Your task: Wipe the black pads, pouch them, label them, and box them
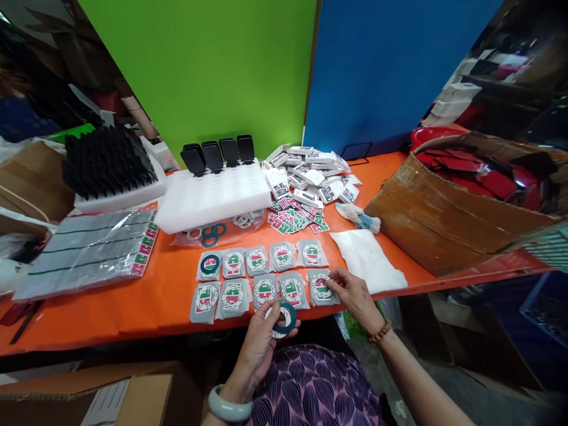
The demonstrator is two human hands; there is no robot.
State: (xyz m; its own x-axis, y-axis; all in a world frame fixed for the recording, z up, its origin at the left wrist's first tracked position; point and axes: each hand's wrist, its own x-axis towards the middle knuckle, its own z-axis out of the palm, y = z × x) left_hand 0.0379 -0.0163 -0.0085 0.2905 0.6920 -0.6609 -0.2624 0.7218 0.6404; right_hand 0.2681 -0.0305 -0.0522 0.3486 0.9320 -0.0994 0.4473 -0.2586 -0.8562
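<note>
My left hand (266, 328) grips a few flat rings, a teal ring (290, 319) on top with white ones behind it, just off the table's front edge. My right hand (352, 293) has its thumb and forefinger pinched at the right edge of a white ring (316, 290) with dark marks. That ring lies on the rightmost front packet (328, 300), which is wrapped in greyish film. Two rows of such packets lie before me, with red-and-green cards and white rings on top. At the back left of the rows, one packet carries a teal ring (203, 264).
Behind the packets are a white foam tray (213, 198) with black pieces, a bag of rings (213, 235), loose cards (295, 219) and a pile of white boxes (310, 171). A cardboard box (412, 219) of red items stands right, near a white foam sheet (370, 260). Wrapped stacks (89, 251) lie left.
</note>
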